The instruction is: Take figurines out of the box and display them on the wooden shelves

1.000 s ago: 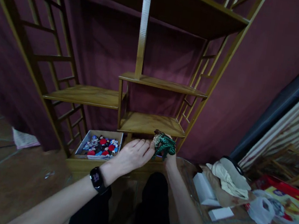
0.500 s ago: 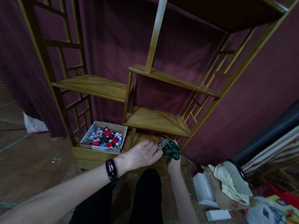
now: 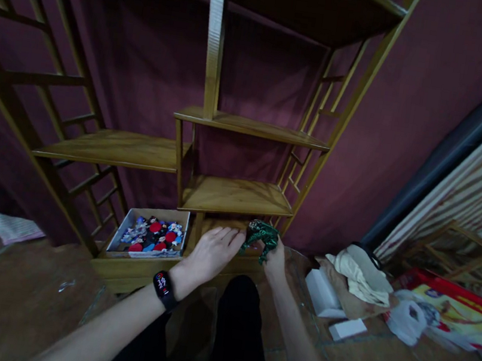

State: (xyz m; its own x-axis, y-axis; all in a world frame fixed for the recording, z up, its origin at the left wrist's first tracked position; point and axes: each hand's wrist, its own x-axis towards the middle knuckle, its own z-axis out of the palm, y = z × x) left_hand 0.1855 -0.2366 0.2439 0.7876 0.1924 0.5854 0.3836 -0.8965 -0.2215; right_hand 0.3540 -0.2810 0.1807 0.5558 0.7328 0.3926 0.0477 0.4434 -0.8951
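Observation:
A shiny dark green frog-like figurine (image 3: 263, 236) with gold-toned marks is held low in front of the shelf unit. My right hand (image 3: 274, 262) grips it from the right, with its fingers partly hidden behind the figurine. Close against its left side is my left hand (image 3: 215, 255), back upward and fingers bent together; the fingertips are hidden, so what they hold, if anything, does not show. A black fitness band (image 3: 164, 291) is on the left wrist.
The wooden shelf unit (image 3: 238, 198) stands against a dark red wall. On its low base, at left, sits a shallow box (image 3: 116, 240) of small colourful figures. White boxes (image 3: 324, 295), a pale cloth (image 3: 357, 276), a plastic bag (image 3: 405, 320) and a red-yellow package (image 3: 460, 316) lie on the right floor.
My view has turned slightly right, so the shelf appears further left. The green figurine has turned, showing more of its body and legs, and my left hand sits slightly lower beside it.

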